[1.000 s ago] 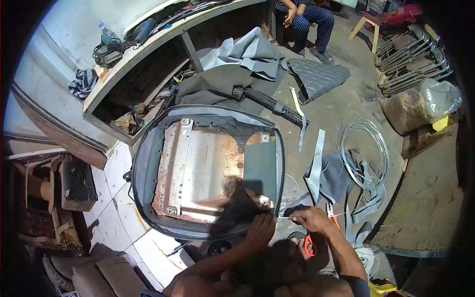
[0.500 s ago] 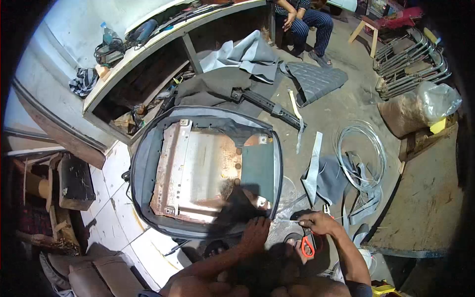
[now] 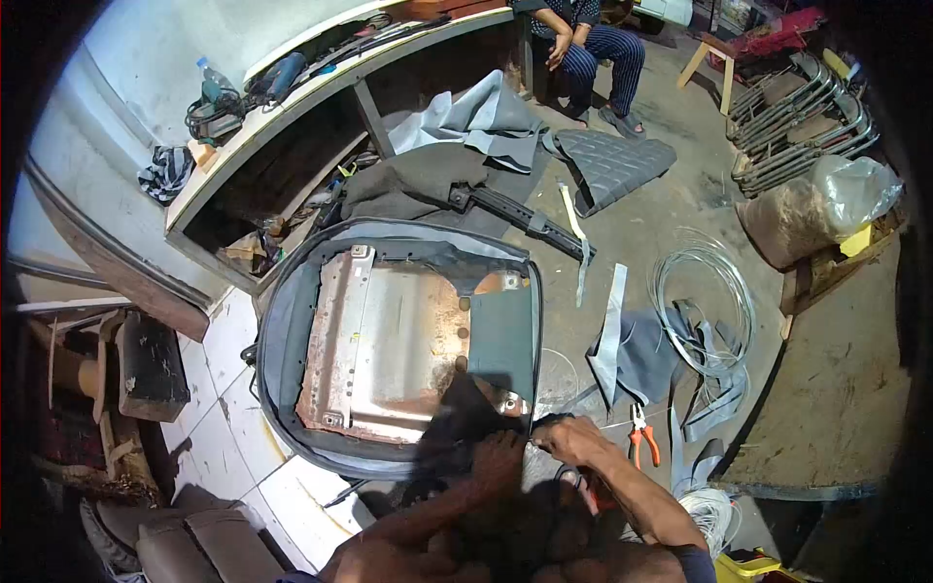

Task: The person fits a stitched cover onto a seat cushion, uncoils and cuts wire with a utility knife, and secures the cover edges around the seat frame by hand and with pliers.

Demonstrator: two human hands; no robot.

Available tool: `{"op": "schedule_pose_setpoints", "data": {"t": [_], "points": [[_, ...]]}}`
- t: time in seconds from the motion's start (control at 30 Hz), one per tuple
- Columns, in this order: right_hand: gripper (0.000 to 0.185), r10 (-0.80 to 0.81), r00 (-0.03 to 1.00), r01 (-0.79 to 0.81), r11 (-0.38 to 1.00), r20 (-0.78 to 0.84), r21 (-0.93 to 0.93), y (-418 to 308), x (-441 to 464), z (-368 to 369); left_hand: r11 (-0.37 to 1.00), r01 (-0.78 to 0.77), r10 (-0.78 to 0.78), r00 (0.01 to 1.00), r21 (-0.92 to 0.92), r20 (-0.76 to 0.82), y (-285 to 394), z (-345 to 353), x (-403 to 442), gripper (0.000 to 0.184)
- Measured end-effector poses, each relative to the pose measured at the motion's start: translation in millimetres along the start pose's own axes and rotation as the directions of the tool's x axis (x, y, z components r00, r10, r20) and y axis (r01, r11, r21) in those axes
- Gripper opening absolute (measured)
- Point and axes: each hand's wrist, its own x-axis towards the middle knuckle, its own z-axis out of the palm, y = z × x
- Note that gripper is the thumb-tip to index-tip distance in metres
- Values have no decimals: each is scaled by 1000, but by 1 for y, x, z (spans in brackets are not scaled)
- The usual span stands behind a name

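Note:
A vehicle seat cushion (image 3: 507, 335) lies underside up, its rusty metal pan (image 3: 394, 340) framed by a dark fabric cover (image 3: 292, 389). My left hand (image 3: 499, 459) is closed on the cover's near edge, in shadow. Beside it, at the near right corner, my right hand (image 3: 575, 440) has its fingers curled together; what they hold is hidden. A thin pale strand (image 3: 622, 423) runs off to the right of that hand. Orange-red scissor handles (image 3: 590, 497) show partly behind my right forearm. Pliers with orange handles (image 3: 642, 439) lie on the floor to the right.
A wire coil (image 3: 743, 321) and grey fabric scraps (image 3: 637, 360) lie at right. Beyond the cushion are a black metal rail (image 3: 525, 216) and a quilted panel (image 3: 612, 165). A workbench (image 3: 364, 97) runs along the wall. Another person (image 3: 593, 63) sits at the back.
My right hand has moved left to the cushion's corner, close to my left hand. The strand stretched between the hands no longer shows. My forearm now partly covers the scissors, and the pliers show more fully.

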Motion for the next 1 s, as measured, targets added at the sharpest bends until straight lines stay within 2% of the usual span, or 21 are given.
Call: {"op": "schedule_pose_setpoints", "data": {"t": [0.07,0.17,0.2,0.23,0.3,0.37,0.5,0.57,0.63,0.7,0.8,0.87,0.9,0.97,1.0], "points": [[25,-33,999,34,996,-20,80,3,1,9,999,-28,28,1000,-44,-7,-2,-6,0,31],[28,5,998,3,992,-66,127,11,-25,-14,998,-67,67,998,-1,-2,-9,2,-1,36],[32,119,993,-120,991,15,65,10,-35,-34,998,-56,56,998,-4,-6,-12,7,-2,36],[31,71,997,-69,989,-6,133,41,-35,-15,998,-61,61,998,3,-19,-14,15,-1,37],[30,73,997,-70,992,-27,109,36,-41,-21,997,-75,75,996,12,-42,-14,17,3,37],[29,48,998,-44,994,-41,100,27,-32,-24,998,-35,35,999,-50,6,-11,11,2,36],[29,-14,997,18,998,-77,56,22,-13,-21,998,-44,46,998,-50,41,-9,-1,1,34],[27,-42,996,48,996,-81,72,16,-14,-21,996,-67,69,997,64,-27,-8,4,1,28],[23,-69,995,71,997,-70,31,8,-11,-25,995,-84,88,994,57,-67,-10,6,3,28],[24,12,997,-10,999,72,-31,-4,1,-19,995,-88,92,990,45,-105,-12,13,1,27],[24,76,994,-71,996,73,-62,-21,0,-11,991,-132,133,982,18,-132,-17,16,-1,35],[27,8,992,11,990,-127,144,-10,-5,1,997,-57,51,992,48,119,-5,-14,7,37],[27,8,992,10,990,-127,144,-4,-11,-2,997,-57,51,992,48,120,-7,-11,7,37],[30,73,995,-62,987,-70,149,0,-31,-24,995,-100,102,991,29,-89,-11,-1,6,27],[32,57,995,-42,984,-83,174,15,-35,-21,995,-96,98,991,26,-93,-12,2,6,27]]}}
